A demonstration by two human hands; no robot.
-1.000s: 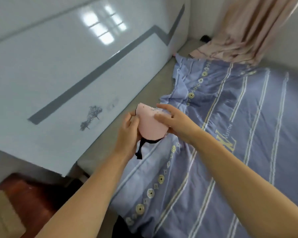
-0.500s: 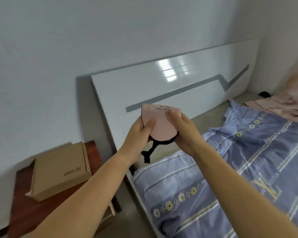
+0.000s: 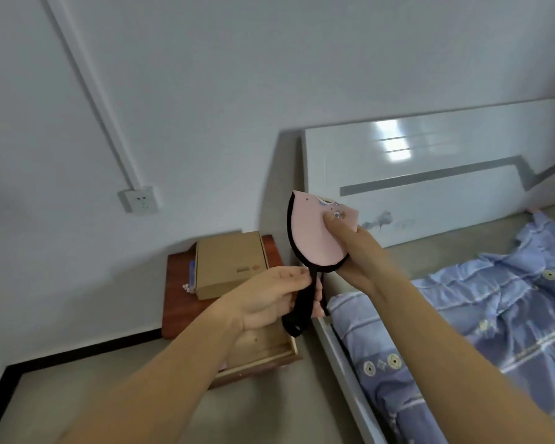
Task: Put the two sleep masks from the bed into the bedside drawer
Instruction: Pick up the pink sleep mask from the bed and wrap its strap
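The right hand [image 3: 354, 251] has its grip tight on a folded pink sleep mask [image 3: 314, 233], holding it up in the air beside the white headboard [image 3: 430, 174]. The left hand [image 3: 269, 296] pinches the mask's black strap [image 3: 302, 307] that hangs down. Under the hands, the bedside drawer [image 3: 269, 354] is pulled open, and a brown box [image 3: 228, 264] sits on top of the red stand [image 3: 177, 293].

Bedroom corner, daylight

Pale wall [image 3: 269, 75] with cable conduit [image 3: 90, 91] running down to socket [image 3: 140, 200]. Glossy white headboard [image 3: 430, 187], grey stripe, catching window reflection. Red-brown nightstand [image 3: 177, 302] bearing cardboard box [image 3: 229, 264]. Grey floor [image 3: 93, 389], black skirting.
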